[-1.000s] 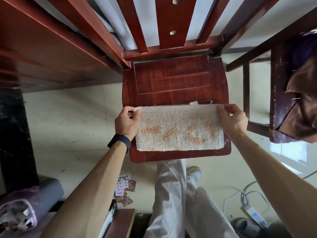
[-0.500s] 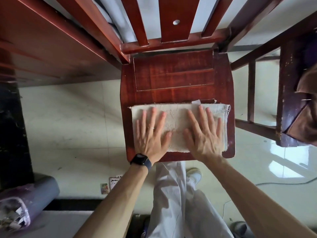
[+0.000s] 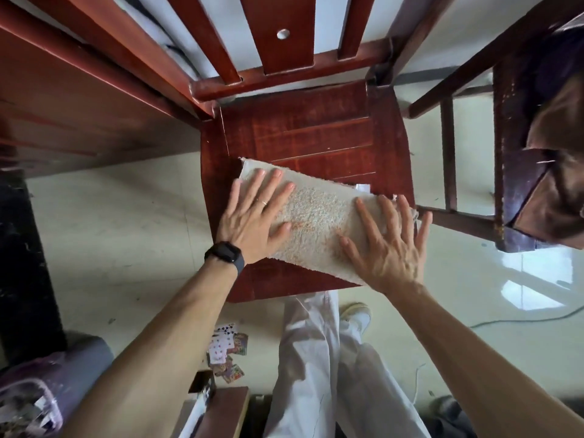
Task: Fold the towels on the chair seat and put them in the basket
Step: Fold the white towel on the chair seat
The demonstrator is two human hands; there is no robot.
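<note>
A folded towel lies askew on the front half of the chair seat, its right end reaching the seat's edge. The left hand presses flat on the towel's left part, fingers straight and spread apart. The right hand presses flat on its right part, fingers likewise splayed. A watch sits on the left wrist. Cards lie on the floor below

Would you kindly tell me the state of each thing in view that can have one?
towel: folded, lying flat and askew on the chair seat.
left hand: open, fingers straight, pressing the towel's left end.
right hand: open, fingers spread, pressing the towel's right end.
playing cards: scattered loose on the floor.
</note>
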